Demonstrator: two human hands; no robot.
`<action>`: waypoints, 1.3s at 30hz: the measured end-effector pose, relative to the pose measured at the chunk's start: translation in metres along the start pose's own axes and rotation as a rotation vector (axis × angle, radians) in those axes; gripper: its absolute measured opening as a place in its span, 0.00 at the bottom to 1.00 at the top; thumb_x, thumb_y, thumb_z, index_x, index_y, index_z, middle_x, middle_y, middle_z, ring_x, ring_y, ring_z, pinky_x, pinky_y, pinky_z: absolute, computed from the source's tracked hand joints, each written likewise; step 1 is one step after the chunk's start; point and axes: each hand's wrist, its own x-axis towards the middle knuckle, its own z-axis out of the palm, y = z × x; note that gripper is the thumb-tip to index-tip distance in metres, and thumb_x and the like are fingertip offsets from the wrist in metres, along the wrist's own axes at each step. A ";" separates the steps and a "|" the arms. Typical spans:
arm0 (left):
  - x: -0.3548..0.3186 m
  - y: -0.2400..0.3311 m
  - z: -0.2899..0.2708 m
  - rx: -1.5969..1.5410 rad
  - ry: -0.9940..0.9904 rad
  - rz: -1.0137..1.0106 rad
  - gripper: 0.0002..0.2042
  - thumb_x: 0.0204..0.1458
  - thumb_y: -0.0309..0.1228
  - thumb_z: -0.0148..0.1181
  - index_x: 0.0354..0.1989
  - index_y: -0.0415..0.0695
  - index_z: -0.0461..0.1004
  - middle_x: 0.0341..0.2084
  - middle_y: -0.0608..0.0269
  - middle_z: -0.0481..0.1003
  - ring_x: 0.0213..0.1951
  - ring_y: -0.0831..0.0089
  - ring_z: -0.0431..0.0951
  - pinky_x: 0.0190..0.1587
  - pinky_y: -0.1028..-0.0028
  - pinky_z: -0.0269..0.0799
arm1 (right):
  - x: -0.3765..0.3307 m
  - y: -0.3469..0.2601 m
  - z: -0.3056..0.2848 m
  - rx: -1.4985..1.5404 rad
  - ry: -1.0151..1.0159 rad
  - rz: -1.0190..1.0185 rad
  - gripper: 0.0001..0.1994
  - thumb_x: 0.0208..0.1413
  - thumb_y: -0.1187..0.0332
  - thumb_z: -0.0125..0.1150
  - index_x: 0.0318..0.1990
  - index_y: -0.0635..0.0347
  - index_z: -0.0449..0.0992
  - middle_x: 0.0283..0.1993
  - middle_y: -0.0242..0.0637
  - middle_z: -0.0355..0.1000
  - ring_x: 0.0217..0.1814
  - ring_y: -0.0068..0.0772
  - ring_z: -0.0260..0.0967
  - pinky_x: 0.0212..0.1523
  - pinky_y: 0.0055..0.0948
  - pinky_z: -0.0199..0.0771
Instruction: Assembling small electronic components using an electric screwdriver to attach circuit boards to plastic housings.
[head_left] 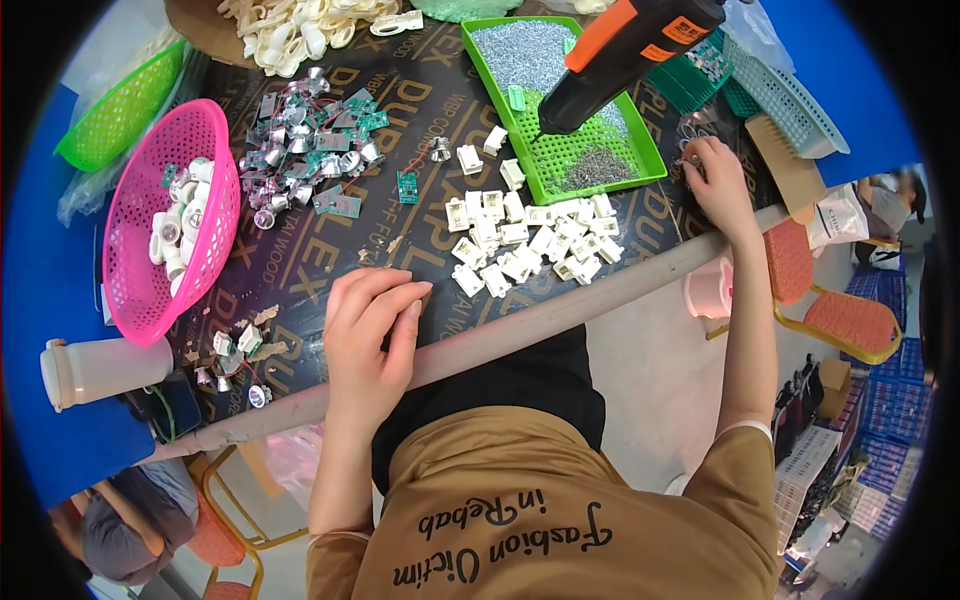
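Observation:
My left hand (pixel 370 325) rests at the table's near edge. Its fingers are curled and drawn toward the thumb; whatever they may hold is hidden. Off to the right, my right hand (pixel 720 185) reaches down with bent fingertips at a few small metal pieces (pixel 695 160), too small to name. Between the hands lies a loose group of small cream plastic housings (pixel 535 240). Behind them, a green tray (pixel 655 172) carries silvery small parts and a heap of dark screws (pixel 600 170). A black and orange electric screwdriver (pixel 590 75) hangs tip-down over this tray.
At left stands a pink basket (pixel 225 210) with white round parts. Beside it lie wired circuit boards with reflectors (pixel 320 140). Cream plastic shells (pixel 290 25) are heaped at the back. A white bottle (pixel 105 372) lies near the left edge. Green baskets (pixel 690 75) stand back right.

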 end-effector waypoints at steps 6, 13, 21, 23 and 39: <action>0.001 -0.002 -0.001 -0.004 -0.010 0.003 0.07 0.45 0.21 0.57 0.33 0.42 0.76 0.34 0.61 0.73 0.40 0.62 0.70 0.42 0.68 0.67 | 0.009 -0.030 -0.002 0.313 0.153 -0.051 0.09 0.45 0.77 0.54 0.36 0.60 0.72 0.41 0.42 0.69 0.45 0.47 0.66 0.46 0.38 0.66; 0.002 -0.001 0.001 -0.010 -0.012 0.012 0.07 0.44 0.21 0.58 0.33 0.42 0.76 0.35 0.61 0.73 0.41 0.61 0.70 0.42 0.68 0.67 | 0.041 -0.065 -0.005 0.369 0.157 0.116 0.09 0.54 0.67 0.53 0.37 0.63 0.74 0.35 0.45 0.72 0.38 0.47 0.70 0.39 0.36 0.68; 0.005 0.001 -0.009 0.016 -0.056 0.041 0.08 0.44 0.21 0.58 0.35 0.42 0.75 0.37 0.59 0.72 0.43 0.58 0.70 0.44 0.66 0.67 | 0.046 -0.070 0.009 0.314 0.004 0.092 0.12 0.54 0.72 0.49 0.46 0.61 0.69 0.39 0.53 0.70 0.43 0.55 0.67 0.41 0.41 0.67; 0.005 0.001 -0.007 -0.018 -0.083 0.033 0.08 0.44 0.22 0.58 0.35 0.42 0.75 0.38 0.58 0.72 0.43 0.58 0.70 0.44 0.65 0.67 | 0.048 -0.069 0.007 0.314 -0.003 0.075 0.12 0.54 0.72 0.50 0.46 0.61 0.69 0.39 0.53 0.70 0.43 0.55 0.67 0.41 0.40 0.67; -0.001 -0.001 0.003 -0.097 -0.108 0.044 0.08 0.45 0.23 0.58 0.36 0.41 0.73 0.36 0.57 0.71 0.41 0.58 0.70 0.44 0.65 0.67 | 0.037 -0.138 -0.021 0.207 0.093 -0.274 0.14 0.44 0.74 0.61 0.42 0.62 0.71 0.43 0.44 0.68 0.49 0.49 0.62 0.46 0.40 0.65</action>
